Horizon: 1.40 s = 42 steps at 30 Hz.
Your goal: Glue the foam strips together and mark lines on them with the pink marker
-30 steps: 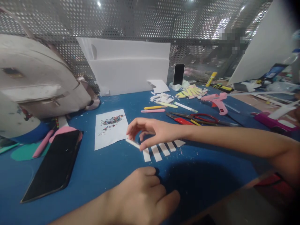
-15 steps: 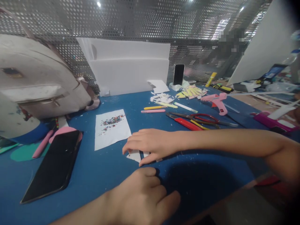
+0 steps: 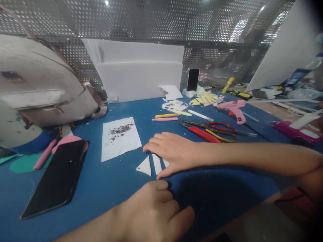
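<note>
My right hand (image 3: 174,151) reaches in from the right, palm down, thumb and fingers spread apart. It partly covers a row of white cut foam-like pieces on the blue table. At the row's left end lies a white triangle (image 3: 144,166) with a small dark dot near its tip. Beside it is a white strip (image 3: 156,164), and another white piece (image 3: 165,162) shows under the hand between thumb and fingers. My left hand (image 3: 156,211) rests at the near side of the table with its fingers curled in; no object shows in it.
A white sheet (image 3: 107,149) with coloured glitter bits lies left of my right hand. A black phone (image 3: 54,181) is nearer left. Beyond are markers (image 3: 165,119), a red cutter (image 3: 202,133), scissors (image 3: 223,127), a pink glue gun (image 3: 234,109) and white scraps (image 3: 174,105). A backpack (image 3: 45,84) stands left.
My right hand has slid to the right and a little up, uncovering the white triangle and the strip. My left hand has stayed in place.
</note>
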Tool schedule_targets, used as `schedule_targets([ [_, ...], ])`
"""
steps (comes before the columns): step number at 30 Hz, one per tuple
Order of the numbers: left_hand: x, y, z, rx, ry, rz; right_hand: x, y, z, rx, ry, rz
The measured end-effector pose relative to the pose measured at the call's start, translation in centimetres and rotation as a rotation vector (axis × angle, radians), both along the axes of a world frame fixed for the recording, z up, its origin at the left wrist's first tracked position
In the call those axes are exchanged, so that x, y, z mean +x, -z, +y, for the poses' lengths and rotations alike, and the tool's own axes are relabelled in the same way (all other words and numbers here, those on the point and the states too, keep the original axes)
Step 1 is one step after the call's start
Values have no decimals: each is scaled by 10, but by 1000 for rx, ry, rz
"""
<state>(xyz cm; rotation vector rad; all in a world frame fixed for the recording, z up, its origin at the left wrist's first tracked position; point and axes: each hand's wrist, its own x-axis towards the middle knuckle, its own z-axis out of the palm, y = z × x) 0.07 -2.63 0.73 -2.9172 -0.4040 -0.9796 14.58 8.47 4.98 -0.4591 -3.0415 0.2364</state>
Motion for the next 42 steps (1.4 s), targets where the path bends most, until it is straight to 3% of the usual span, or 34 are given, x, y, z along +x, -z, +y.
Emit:
schedule_targets([
  [5, -1, 0, 0, 13, -4, -2, 1, -3, 0, -190, 4, 77],
  [7, -1, 0, 0, 17, -13, -4, 3, -6, 5, -445, 18, 177],
  [11, 0, 0, -1, 17, -21, -4, 11, -9, 15, -1137, 7, 370],
  [14, 0, 0, -2, 18, -22, -5, 15, -9, 17, -1375, 101, 416],
  [16, 0, 0, -2, 16, -25, -4, 16, -9, 15, -1347, 176, 409],
  [18, -1, 0, -2, 13, -23, -1, 16, -9, 12, -1220, 203, 399],
  [21, -1, 0, 0, 13, -18, 5, 14, -10, 8, -1002, 181, 371],
  [23, -1, 0, 0, 14, -17, 6, 13, -9, 6, -949, 163, 350],
  [33, 0, 0, 0, 16, -23, -10, 12, 2, 9, -1194, 119, 394],
  [42, 0, 1, 0, 8, -12, -7, 11, 6, 14, -1174, 67, 385],
])
